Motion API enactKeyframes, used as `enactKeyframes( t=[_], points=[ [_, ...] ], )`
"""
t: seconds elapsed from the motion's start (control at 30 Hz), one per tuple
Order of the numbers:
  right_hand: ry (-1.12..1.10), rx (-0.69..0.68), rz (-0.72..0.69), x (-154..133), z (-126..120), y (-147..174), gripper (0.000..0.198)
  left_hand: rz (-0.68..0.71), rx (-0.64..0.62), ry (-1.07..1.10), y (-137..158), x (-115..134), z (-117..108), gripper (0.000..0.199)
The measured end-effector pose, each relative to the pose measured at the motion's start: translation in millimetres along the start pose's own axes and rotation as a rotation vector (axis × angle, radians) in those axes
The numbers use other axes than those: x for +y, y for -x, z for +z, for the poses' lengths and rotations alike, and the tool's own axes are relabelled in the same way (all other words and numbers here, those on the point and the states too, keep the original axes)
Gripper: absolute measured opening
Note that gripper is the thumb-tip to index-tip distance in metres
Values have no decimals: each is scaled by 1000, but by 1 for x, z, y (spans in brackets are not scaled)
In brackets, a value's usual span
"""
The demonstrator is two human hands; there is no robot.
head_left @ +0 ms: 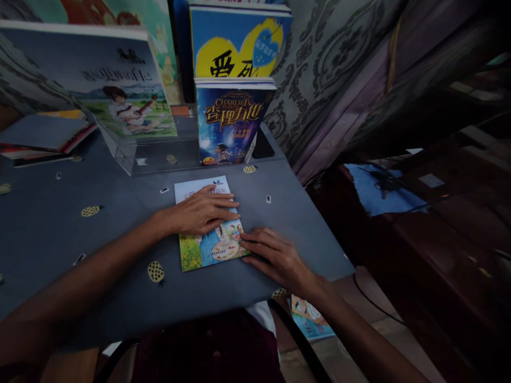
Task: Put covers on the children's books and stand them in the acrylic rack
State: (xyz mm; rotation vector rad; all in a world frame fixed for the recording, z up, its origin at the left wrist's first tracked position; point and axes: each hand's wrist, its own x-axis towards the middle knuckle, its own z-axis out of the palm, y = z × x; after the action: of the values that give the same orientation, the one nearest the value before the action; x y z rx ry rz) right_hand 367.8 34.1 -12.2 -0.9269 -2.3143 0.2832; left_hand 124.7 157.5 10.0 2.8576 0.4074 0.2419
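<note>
A thin paperback book point(191, 252) with a painted cover lies shut and flat on the table in front of me. Across its upper half rests my left hand point(202, 213), palm down, fingers stretched toward the right edge and hiding part of the title and picture. At the book's lower right edge is my right hand point(275, 255), its fingertips touching the edge, fingers extended and lying low. Neither hand is wrapped round anything.
Behind the book, a clear stand point(123, 157) bears a picture-cover book point(136, 106); beside it stand a blue book point(229, 143) and a yellow-heart book point(239, 42). A book pile point(43, 133) lies left. A dark phone point(263, 144) sits behind; patterned curtain point(315, 58) hangs right.
</note>
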Motion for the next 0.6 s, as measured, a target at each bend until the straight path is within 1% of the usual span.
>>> enactKeyframes(
  t=[0.27,0.6],
  points=[
    [-13,12,16,-1,0,0,20,1,-15,6,0,4,-2,36],
    [2,50,-3,1,1,2,19,0,-98,19,-2,13,-8,39]
  ],
)
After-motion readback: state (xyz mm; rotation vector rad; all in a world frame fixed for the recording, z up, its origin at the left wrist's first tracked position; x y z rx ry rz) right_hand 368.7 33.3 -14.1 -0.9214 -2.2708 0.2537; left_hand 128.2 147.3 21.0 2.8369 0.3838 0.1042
